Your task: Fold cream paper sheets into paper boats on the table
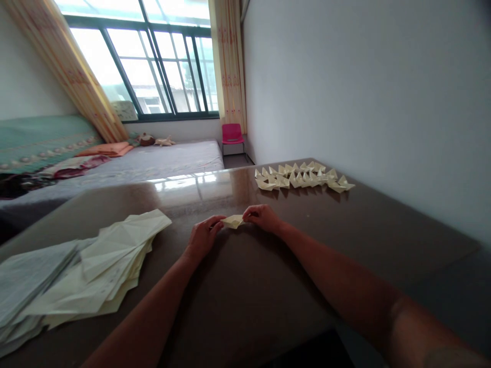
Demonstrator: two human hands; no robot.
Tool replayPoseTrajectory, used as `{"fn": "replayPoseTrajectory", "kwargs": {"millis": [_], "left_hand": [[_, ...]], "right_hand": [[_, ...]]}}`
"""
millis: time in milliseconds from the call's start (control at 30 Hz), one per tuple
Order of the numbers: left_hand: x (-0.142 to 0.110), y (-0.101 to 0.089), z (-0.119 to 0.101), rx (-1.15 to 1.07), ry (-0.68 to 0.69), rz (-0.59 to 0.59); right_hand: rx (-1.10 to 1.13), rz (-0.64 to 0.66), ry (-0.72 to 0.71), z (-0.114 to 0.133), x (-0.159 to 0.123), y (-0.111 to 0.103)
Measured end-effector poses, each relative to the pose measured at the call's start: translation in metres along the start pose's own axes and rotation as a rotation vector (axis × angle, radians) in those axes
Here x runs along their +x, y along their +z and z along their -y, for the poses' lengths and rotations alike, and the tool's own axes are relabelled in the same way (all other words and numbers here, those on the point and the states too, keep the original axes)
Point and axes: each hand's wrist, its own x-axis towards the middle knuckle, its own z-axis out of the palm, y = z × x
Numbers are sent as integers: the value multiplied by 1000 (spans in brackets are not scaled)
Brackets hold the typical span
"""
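Between my two hands is a small cream folded paper boat (233,221), just above or on the brown table. The fingers of my left hand (203,234) pinch its left end. My right hand (263,216) grips the right end, with thumb and fingertips closed together. Beyond my right hand, several finished-looking paper boats (303,178) stand in close rows near the table's far right edge. To the left of my left hand lies a fanned stack of creased cream paper sheets (120,240).
A pile of greyish printed paper (34,271) lies at the left beside the cream sheets. The glossy brown table (245,291) reaches to the white wall (364,92) at right. Behind it are a bed (184,153), a pink chair (232,134) and a window with curtains.
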Motion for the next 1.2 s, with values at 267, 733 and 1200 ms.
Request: {"fn": "replayPoseTrajectory", "kwargs": {"millis": [267, 733, 1200], "left_hand": [[1, 0, 4, -14, 96, 7], [11, 3, 24, -51, 73, 54], [4, 1, 21, 0, 137, 46]], "right_hand": [[-104, -93, 86, -1, 2, 3], [-634, -550, 529, -65, -79, -189], [-921, -555, 820, -91, -94, -228]]}}
